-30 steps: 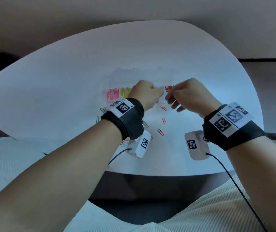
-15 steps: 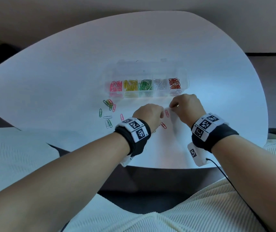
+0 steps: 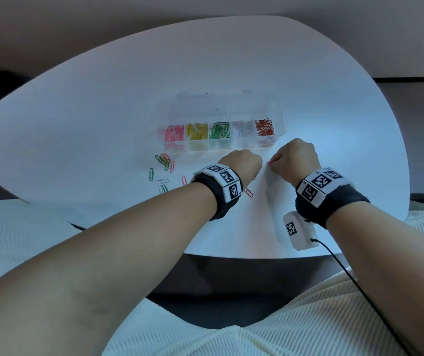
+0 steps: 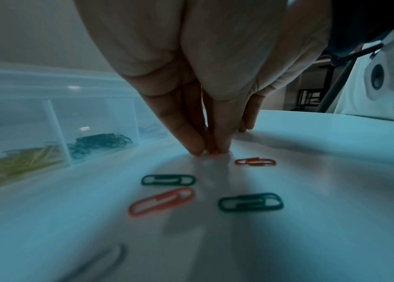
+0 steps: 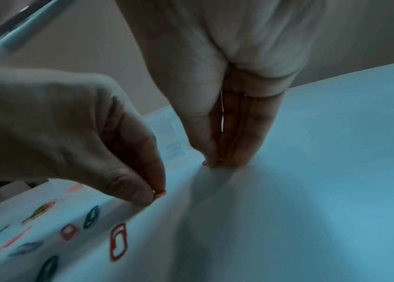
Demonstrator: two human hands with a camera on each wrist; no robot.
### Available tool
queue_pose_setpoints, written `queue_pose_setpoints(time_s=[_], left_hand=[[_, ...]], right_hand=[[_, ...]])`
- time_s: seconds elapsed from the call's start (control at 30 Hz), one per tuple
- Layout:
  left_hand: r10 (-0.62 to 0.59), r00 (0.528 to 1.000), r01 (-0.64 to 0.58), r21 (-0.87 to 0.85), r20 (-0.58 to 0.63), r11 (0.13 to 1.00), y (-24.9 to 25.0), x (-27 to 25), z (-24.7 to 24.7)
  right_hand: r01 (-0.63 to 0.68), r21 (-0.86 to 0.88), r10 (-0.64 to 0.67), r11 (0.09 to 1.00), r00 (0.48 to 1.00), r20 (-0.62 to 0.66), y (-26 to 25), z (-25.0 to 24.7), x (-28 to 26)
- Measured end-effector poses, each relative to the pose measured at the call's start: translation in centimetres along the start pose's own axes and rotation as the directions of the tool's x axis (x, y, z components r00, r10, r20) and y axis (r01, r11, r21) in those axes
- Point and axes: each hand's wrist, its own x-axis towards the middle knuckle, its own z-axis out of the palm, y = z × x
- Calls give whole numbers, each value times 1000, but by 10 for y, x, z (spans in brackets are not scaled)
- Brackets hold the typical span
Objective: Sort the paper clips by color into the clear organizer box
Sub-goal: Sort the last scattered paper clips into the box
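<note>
The clear organizer box [image 3: 279, 116] lies across the table's middle, with pink, yellow, green, white and red clips in separate compartments. In front of it both hands reach down to the table. My left hand [image 3: 244, 164] pinches a small reddish paper clip [image 4: 212, 152] against the tabletop between thumb and fingertips [image 4: 194, 147]. My right hand [image 3: 295, 158] pinches another reddish clip [image 3: 269, 163] by its end, also seen low on the table in the right wrist view [image 5: 205, 163]. Loose green clips [image 4: 167, 180] and red clips [image 4: 161, 201] lie just behind my left hand.
More loose clips, pink, green and white, are scattered left of my hands [image 3: 164, 159], and a red one [image 3: 249, 192] lies by my left wrist. The white table [image 3: 77, 111] has a curved near edge. A wrist camera's black cable [image 3: 347, 276] trails off it.
Both hands have come back from the box's red compartment toward me and dropped to the table, where each now pinches a loose clip. The head view has shifted with them.
</note>
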Motion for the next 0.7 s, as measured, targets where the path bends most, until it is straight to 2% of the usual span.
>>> queue_pose_setpoints(time_s=[0.17,0.3,0.43,0.53,0.57,0.63,0.7], left_hand=[[35,998,-42,175,46,984,8,-10,-5],[59,997,-65,163,45,984,8,-14,-6],[30,999,-32,114,15,993,-4,-20,-6],[-68,994,57,-116,-90,992,-24,-33,-14],[-125,983,95,-211,-134,973,-33,-38,-18],[-199,966,140,-315,-164,939,-56,-47,-22],[-246,964,200,-341,-99,919,-78,-56,-25]], right_hand=[[-23,-165,38,986,995,91,-5,2,-3],[32,-208,2,978,987,158,-4,7,-7],[112,10,-112,994,981,157,-3,1,-11],[90,248,-148,964,962,229,-7,-1,-17],[42,364,-146,931,953,264,-9,0,-19],[-123,596,-110,793,934,339,-17,1,-21],[-251,698,-86,671,908,409,-24,3,-24]])
